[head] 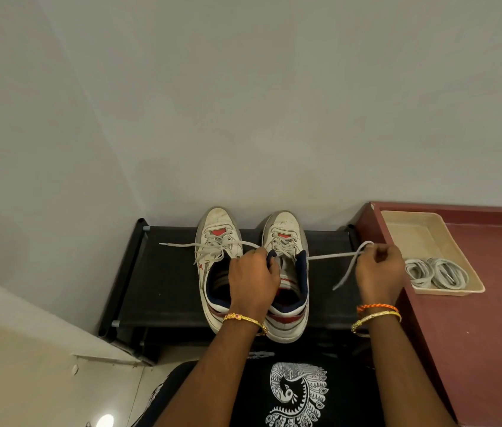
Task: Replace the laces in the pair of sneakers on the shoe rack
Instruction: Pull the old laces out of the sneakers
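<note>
Now on the black shoe rack: two white sneakers, toes to the wall. Left hand gripping the right sneaker's collar; right hand pinching its old lace, pulled taut sideways. Coiled new laces in a tray on the maroon desk.

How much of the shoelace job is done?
Only the start. The left sneaker is still laced, its old ends loose. The left hand steadies the right sneaker while the right hand pulls its old lace out sideways. The new laces still sit coiled in the tray.
</note>
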Tool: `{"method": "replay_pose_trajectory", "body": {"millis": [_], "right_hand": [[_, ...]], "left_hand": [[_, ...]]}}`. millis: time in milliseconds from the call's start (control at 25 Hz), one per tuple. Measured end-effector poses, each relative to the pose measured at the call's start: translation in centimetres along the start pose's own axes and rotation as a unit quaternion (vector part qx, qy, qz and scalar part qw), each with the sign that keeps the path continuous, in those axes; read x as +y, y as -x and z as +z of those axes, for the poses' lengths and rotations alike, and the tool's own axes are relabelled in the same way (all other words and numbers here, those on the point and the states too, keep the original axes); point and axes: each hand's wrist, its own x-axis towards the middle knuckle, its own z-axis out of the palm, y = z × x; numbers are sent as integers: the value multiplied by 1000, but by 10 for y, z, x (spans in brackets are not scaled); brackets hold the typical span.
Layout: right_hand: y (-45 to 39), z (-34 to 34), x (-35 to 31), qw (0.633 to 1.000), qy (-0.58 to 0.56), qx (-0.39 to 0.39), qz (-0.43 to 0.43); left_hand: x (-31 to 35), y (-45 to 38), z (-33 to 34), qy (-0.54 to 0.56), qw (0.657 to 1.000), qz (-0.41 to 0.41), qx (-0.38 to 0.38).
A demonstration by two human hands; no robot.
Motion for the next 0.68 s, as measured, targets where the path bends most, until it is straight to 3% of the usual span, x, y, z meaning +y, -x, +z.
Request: {"method": "replay_pose_trajectory", "body": {"millis": [160, 320, 400, 680], "right_hand": [[5, 8, -1, 996, 56, 1, -70], [26, 27, 0, 959, 153, -175, -160], [33, 37, 4, 936, 200, -243, -154], [28, 41, -1, 943, 197, -254, -90]], "left_hand": [[0, -2, 4, 1, 1000, 13, 14], [0, -11, 11, -39, 997, 65, -11], [1, -15, 13, -49, 994, 95, -22], [5, -29, 19, -107, 985, 120, -62]]}}
